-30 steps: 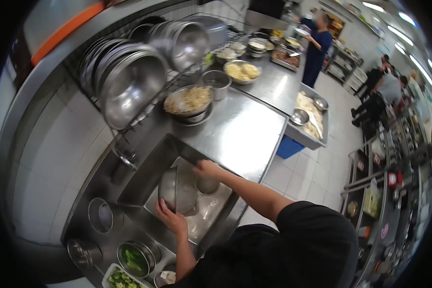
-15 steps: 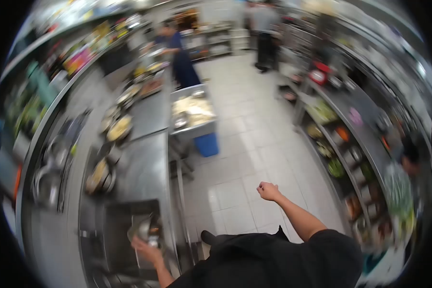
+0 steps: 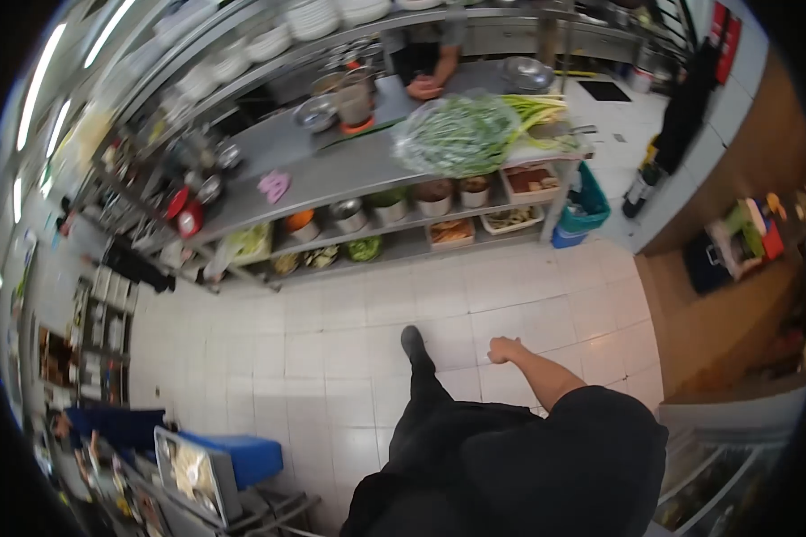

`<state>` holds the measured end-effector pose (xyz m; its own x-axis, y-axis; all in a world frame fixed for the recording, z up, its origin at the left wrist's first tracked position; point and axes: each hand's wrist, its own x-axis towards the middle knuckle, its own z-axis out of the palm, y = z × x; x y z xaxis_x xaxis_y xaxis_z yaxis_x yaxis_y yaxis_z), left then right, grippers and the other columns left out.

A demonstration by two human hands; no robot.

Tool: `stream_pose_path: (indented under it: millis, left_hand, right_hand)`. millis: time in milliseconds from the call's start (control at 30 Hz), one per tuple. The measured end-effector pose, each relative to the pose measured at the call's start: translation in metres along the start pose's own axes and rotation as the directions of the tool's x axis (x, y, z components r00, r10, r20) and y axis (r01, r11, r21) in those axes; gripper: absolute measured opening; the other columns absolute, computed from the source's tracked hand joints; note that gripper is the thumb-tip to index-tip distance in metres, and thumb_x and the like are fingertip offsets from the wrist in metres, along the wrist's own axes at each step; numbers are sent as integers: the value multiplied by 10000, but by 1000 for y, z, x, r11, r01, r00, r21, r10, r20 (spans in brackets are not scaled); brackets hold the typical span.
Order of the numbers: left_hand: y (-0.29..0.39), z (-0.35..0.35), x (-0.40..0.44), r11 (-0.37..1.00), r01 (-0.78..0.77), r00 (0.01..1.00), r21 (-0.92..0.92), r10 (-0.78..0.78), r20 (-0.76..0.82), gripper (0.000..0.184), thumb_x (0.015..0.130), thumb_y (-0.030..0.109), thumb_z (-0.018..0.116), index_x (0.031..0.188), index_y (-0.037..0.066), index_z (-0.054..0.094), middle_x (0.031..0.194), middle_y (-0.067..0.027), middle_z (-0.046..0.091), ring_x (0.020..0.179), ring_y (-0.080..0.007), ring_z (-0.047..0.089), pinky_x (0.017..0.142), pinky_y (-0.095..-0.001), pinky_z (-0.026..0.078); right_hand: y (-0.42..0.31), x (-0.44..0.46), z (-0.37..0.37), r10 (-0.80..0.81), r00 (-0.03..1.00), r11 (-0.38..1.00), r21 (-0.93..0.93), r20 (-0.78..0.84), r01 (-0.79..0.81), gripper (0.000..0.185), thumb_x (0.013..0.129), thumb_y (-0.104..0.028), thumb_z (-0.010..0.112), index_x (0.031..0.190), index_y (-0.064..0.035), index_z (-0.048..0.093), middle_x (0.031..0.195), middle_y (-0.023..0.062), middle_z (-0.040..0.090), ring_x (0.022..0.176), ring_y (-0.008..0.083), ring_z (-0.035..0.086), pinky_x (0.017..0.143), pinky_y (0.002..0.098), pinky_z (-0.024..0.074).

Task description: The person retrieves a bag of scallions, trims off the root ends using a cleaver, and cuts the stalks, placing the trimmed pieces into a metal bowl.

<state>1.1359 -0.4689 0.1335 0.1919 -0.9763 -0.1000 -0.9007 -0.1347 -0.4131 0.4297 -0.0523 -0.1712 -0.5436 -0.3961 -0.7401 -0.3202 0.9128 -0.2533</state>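
Note:
My right hand (image 3: 506,350) hangs over the tiled floor (image 3: 331,349), its fingers curled together; whether anything small is inside cannot be made out. It touches no other object. My left hand is out of the frame. Beyond my foot stands a long steel counter (image 3: 318,174). On it lie leafy greens in clear plastic (image 3: 457,134), a pink item (image 3: 274,185), a red item (image 3: 184,212) and a metal bowl (image 3: 315,114). Containers of cut vegetables, one holding something orange (image 3: 302,224), line the shelf below.
Across the counter are a person's hands (image 3: 424,88). At lower left are a grey tub (image 3: 230,474), a blue bin (image 3: 251,456) and a person in dark blue (image 3: 116,425). A teal bin (image 3: 586,201) stands at the counter's right end. Stacked plates (image 3: 312,18) fill the upper shelf.
The view has swung right from the sink to the long counter. My right hand left the sink area and is now over the floor. My left hand and the sink have gone out of view.

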Motion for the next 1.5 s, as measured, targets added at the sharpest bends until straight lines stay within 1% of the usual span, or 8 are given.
stream_pose_path:
  millis: [267, 400, 600, 733, 1067, 1233, 1333, 1500]
  left_hand:
    - [563, -204, 41, 142, -854, 264, -501, 947, -182, 702, 798, 112, 650, 1479, -3, 524, 1355, -245, 658, 1291, -344, 625, 1077, -397, 478]
    - [832, -299, -111, -53, -602, -95, -796, 995, 6, 557, 780, 33, 682, 1335, 43, 634, 1010, -61, 684, 670, -113, 570, 564, -291, 474]
    - [1105, -417, -348, 93, 107, -577, -990, 817, 15, 534, 874, 7, 661, 1375, -23, 478, 1216, -159, 637, 999, -300, 707, 828, -476, 645]
    - [1220, -471, -464, 179, 344, -362, -922, 931, 45, 381, 907, -42, 579, 1280, -51, 496, 1210, -184, 570, 1094, -336, 635, 857, -561, 654]
    - [1381, -480, -587, 99, 421, -36, -901, 995, 92, 413, 981, 257, 714, 1223, -46, 570, 1218, -175, 594, 928, -297, 669, 715, -468, 648]
    - [1363, -434, -603, -522, -544, -418, -657, 848, -327, 824, 836, 573, 806, 1383, 4, 571, 1452, -253, 536, 1109, -305, 676, 905, -539, 534]
    - [1293, -451, -626, -467, -884, -444, 23, 824, -352, 1099, 711, 737, 796, 1513, 58, 475, 1549, -231, 468, 1372, -387, 511, 1122, -651, 350]
    - [1297, -447, -640, -270, -954, -277, 129, 960, -42, 1445, 541, 872, 774, 1634, 90, 242, 1625, -236, 350, 1525, -440, 281, 1207, -681, 180]
  right_hand:
    - [119, 41, 15, 73, 997, 957, 283, -33, -61, 479, 953, -392, 567, 1043, 39, 756, 1125, 302, 708, 1082, 451, 670, 966, 477, 536]
    - [187, 19, -5, 271, 916, 898, 420, -297, -130, 477, 947, -373, 568, 1002, 66, 746, 1015, 300, 727, 953, 439, 708, 895, 487, 561]
    - [255, -39, -14, 770, 574, 446, 879, -278, -172, 360, 981, -283, 615, 1077, 58, 684, 777, 177, 732, 606, 222, 704, 558, 374, 573]
    - [230, -76, -4, 938, 343, 30, 998, -44, 46, 305, 993, -279, 599, 1013, 21, 647, 762, 128, 703, 558, 199, 664, 481, 333, 539]
    - [240, -34, -39, 753, 576, -305, 945, 317, -122, 252, 951, -205, 630, 948, 44, 670, 750, 160, 726, 562, 220, 709, 484, 380, 573]
    - [410, 45, -173, 756, 569, 538, 803, -324, -257, 368, 948, -299, 616, 911, 62, 680, 955, 329, 687, 972, 515, 659, 888, 570, 527]
    - [484, 72, -351, 531, 602, 812, 561, -597, -160, 299, 980, -271, 588, 1010, 21, 647, 954, 278, 673, 914, 470, 650, 821, 562, 513]
    - [466, 72, -629, -24, 450, 878, 197, -892, 436, 304, 921, -231, 691, 1133, -19, 640, 970, 188, 652, 972, 399, 630, 852, 481, 497]
